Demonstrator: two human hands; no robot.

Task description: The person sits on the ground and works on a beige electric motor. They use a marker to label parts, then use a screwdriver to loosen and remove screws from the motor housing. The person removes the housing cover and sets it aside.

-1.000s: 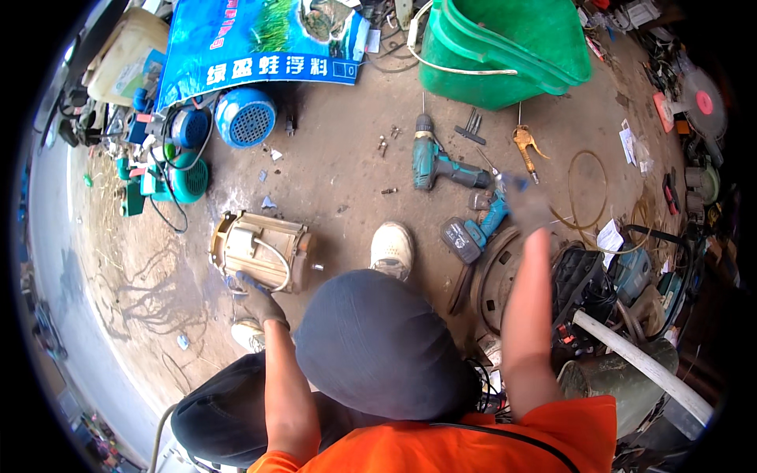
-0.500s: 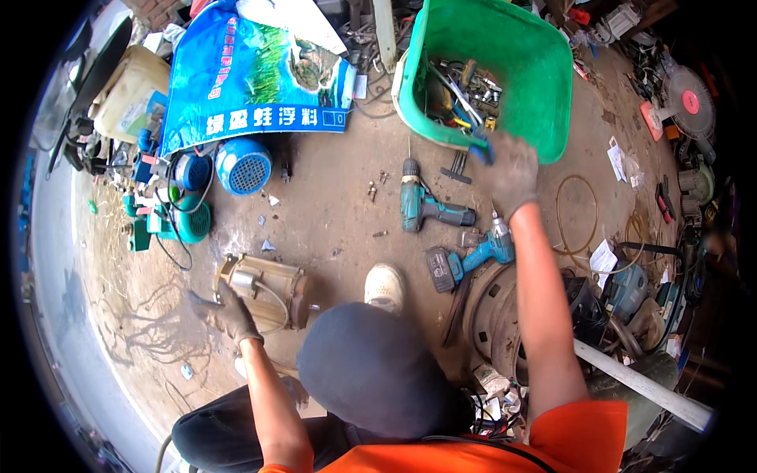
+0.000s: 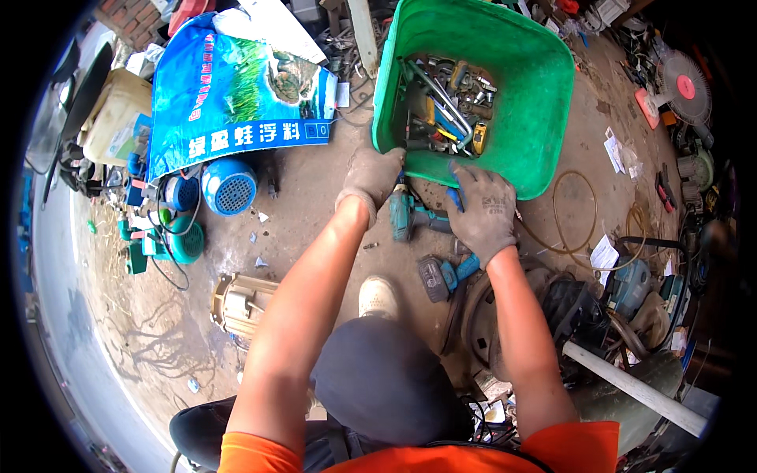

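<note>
Green bucket (image 3: pixel 532 102), one, beside two hands (image 3: pixel 371 175) (image 3: pixel 485 209)

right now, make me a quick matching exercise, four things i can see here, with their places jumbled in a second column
Things:
1. right hand
2. tan motor
3. fan with a pink centre
4. boxy yellow item

Places:
A. inside the green bucket
B. toward the right side of the picture, well away from both hands
C. at the bucket's near rim
D. partly hidden behind the left forearm

Pairs: 1-C, 2-D, 3-B, 4-A
</note>
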